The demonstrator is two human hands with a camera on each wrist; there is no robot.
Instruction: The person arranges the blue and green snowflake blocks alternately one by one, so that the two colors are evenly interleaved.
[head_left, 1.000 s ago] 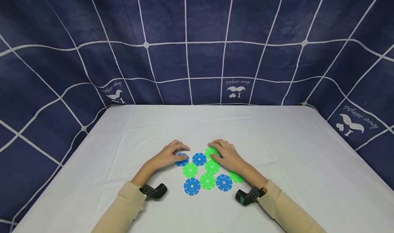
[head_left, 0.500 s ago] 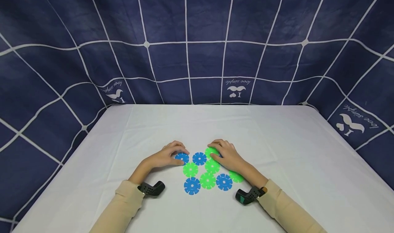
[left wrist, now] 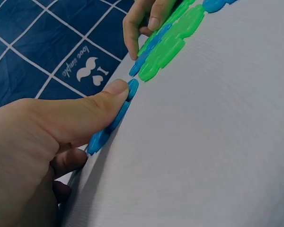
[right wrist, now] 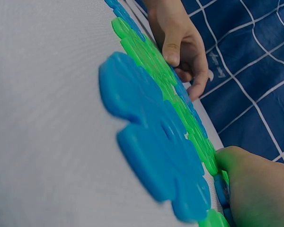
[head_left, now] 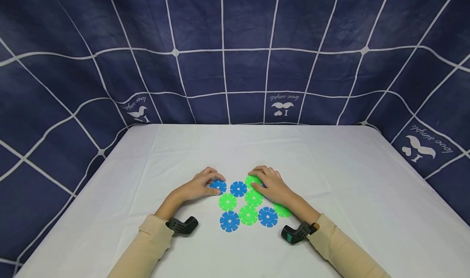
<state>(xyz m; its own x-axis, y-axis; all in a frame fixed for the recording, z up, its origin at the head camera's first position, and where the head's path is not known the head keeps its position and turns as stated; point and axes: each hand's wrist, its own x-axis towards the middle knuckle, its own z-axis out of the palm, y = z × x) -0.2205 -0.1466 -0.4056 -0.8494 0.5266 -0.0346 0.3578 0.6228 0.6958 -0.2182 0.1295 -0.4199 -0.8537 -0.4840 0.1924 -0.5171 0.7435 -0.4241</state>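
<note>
Three cameras on one bench (head_left: 330, 159), one high, two low!
The head view looks forward and down, well back, taking in left grip (head_left: 203, 184), right grip (head_left: 271, 184), discs (head_left: 248, 215) and curtain (head_left: 242, 70); now left wrist, tilted, close behind its thumb (left wrist: 92, 111), facing across to the right grip; right wrist skims low, a blue disc (right wrist: 156, 137) filling its middle, facing the left grip; all three share discs, curtain and both grips.

This looks like a curtained booth for filming: a table under a white cloth (head_left: 330, 167) is enclosed at the back and both sides by dark blue printed curtains (head_left: 244, 21), and small black cameras (head_left: 185, 225) are worn on both wrists. Whether it stands in a home or a lab cannot be told.
</note>
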